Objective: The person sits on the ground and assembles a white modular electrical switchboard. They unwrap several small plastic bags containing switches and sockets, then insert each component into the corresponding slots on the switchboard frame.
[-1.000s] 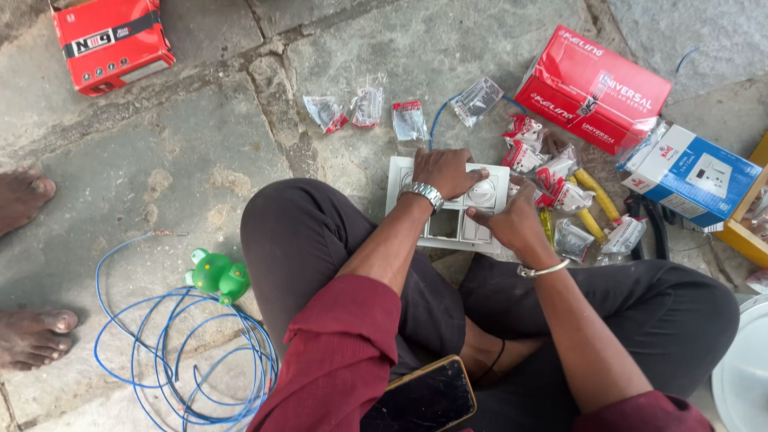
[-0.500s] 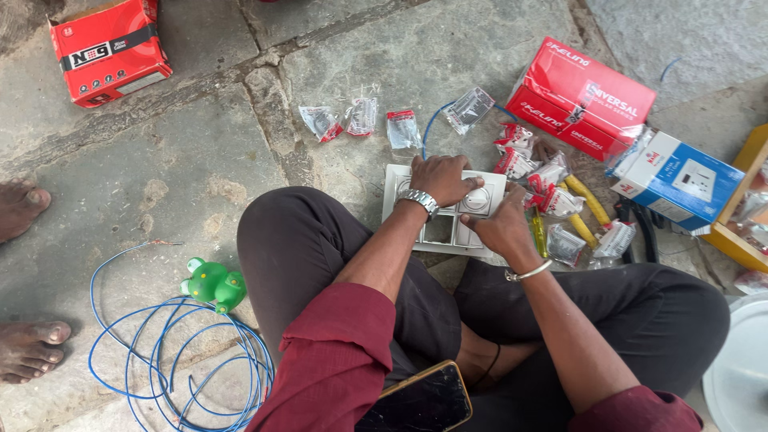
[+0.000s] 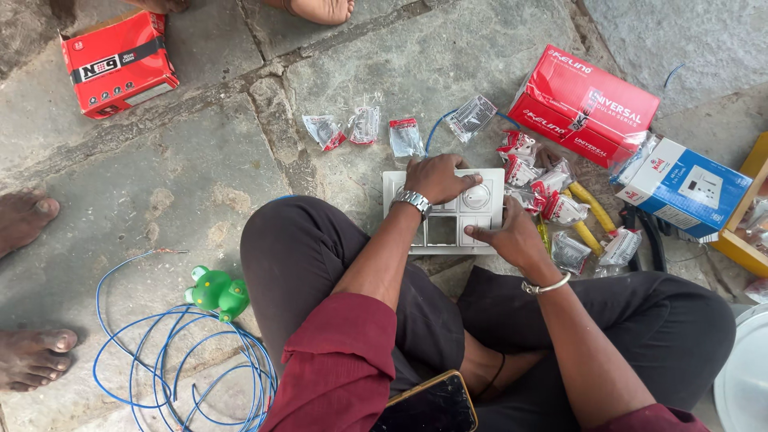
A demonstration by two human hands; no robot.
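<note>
On stone floor, both hands [image 3: 438, 178] [image 3: 512, 237] pressing switch plate [image 3: 445, 230].

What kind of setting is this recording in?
Probably an informal electrical work spot on a stone-paved floor: the person sits on the ground over a white switch plate, among a blue wire coil and packeted parts.

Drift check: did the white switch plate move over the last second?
No. The white switch plate still lies just below and left of the red box, with the same small gap between them. Only the camera shifted.
</note>
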